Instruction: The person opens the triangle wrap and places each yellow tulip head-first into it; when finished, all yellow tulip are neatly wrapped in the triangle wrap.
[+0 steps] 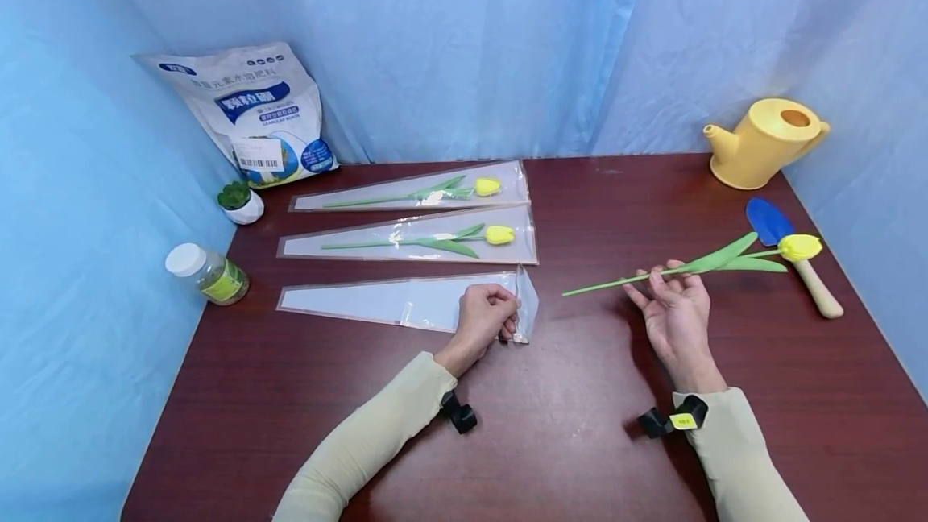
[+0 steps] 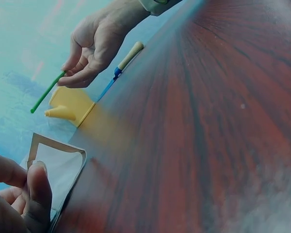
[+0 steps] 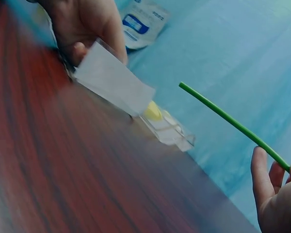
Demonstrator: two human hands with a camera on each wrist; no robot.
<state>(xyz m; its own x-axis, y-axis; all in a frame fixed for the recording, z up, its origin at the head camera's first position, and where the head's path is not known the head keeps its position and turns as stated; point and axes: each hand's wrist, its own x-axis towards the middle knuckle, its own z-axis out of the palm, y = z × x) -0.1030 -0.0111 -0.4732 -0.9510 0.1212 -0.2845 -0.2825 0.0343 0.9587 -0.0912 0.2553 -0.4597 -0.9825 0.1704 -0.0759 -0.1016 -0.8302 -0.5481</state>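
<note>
My left hand (image 1: 484, 321) pinches the wide end of a flat, tapered flower sleeve (image 1: 370, 299) that lies on the table. In the left wrist view the mouth of that sleeve (image 2: 63, 170) gapes beside the thumb. Off to the right, my right hand (image 1: 674, 316) holds a yellow tulip (image 1: 801, 247) by its green stem, above the table. The stem's bare end points left, toward the sleeve; in the right wrist view the green stem (image 3: 223, 115) rests between thumb and fingers. Farther back lie two more sleeves, each with a yellow tulip (image 1: 499, 235) inside.
At the back left stands a white fertilizer bag (image 1: 254, 115), near a small potted plant (image 1: 242, 204) and a white-capped bottle (image 1: 217, 276). A yellow watering can (image 1: 761, 143) stands at the back right. Below it lies a blue trowel (image 1: 770, 221) with a wooden handle, partly behind the tulip.
</note>
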